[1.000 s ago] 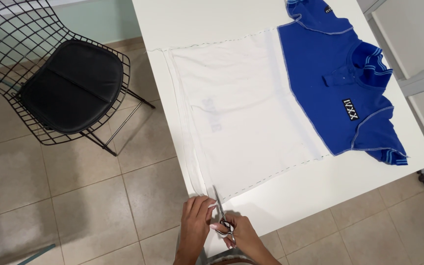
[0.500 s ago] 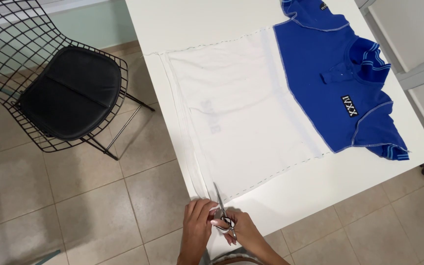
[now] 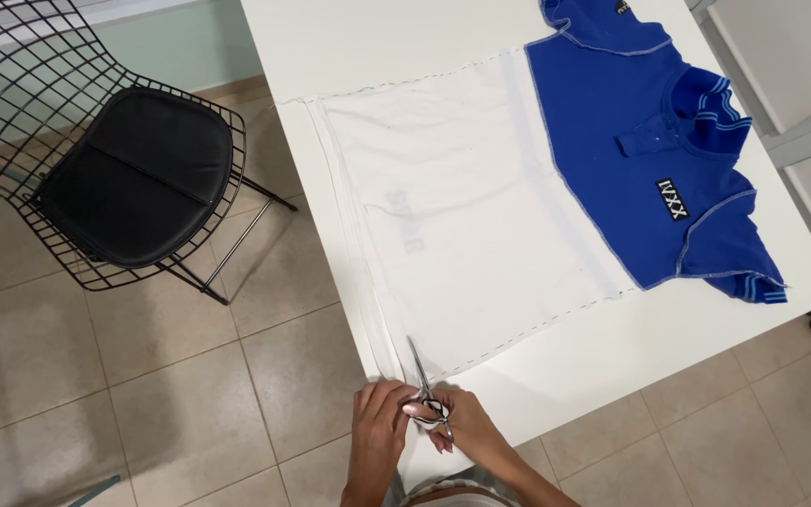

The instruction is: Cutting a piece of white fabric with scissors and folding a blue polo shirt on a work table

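A blue and white polo shirt (image 3: 518, 197) lies flat on a white table (image 3: 377, 47), its white lower half toward the table's left edge. My right hand (image 3: 466, 432) grips a pair of scissors (image 3: 421, 380) by the handles, blades pointing up at the shirt's bottom hem near the table's near corner. My left hand (image 3: 377, 434) sits right beside them, fingers on the hem edge and touching the scissor handles. The blades look nearly closed over the fabric edge.
A black wire chair (image 3: 114, 160) with a black cushion stands on the beige tiled floor left of the table. White cabinet fronts (image 3: 800, 84) run along the right side. The table edge lies just in front of my hands.
The view has shifted slightly; both hands stay at the hem with the scissors, which have edged a little farther into the fabric.
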